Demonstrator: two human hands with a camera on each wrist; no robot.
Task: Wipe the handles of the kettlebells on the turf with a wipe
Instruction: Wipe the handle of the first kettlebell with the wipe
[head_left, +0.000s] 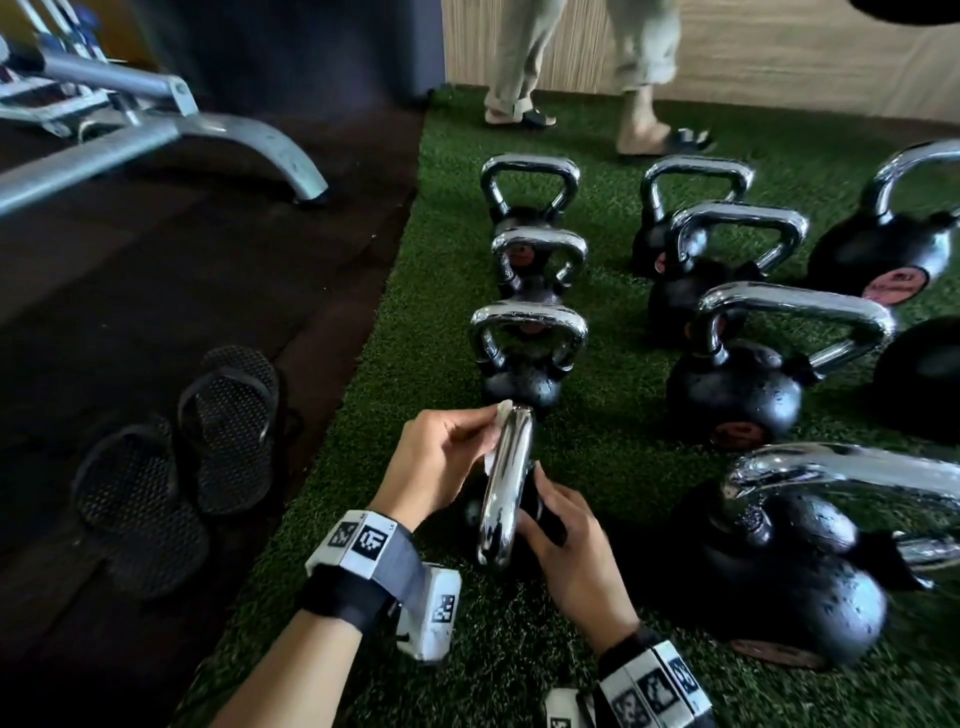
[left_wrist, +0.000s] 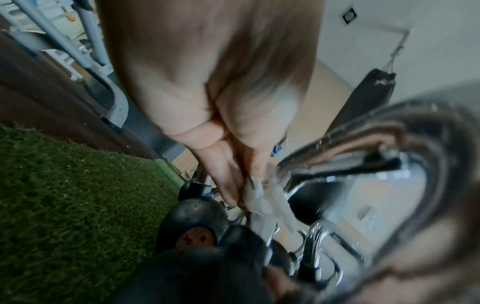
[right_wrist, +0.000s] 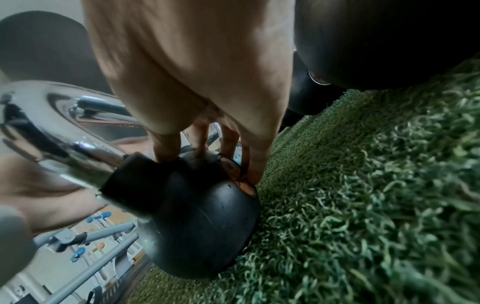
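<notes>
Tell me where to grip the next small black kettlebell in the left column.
Grip the top bar of its chrome handle from above, hand wrapped over it: the small black kettlebell stands upright and the loop is open underneath.

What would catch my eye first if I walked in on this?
Probably the shiny chrome handle of the nearest kettlebell, low and central, with the left hand pinching a white wipe against it and the right hand steadying the bell. Beyond them, rows of kettlebells stand on green turf, and black sandals lie on the dark floor to the left.
</notes>
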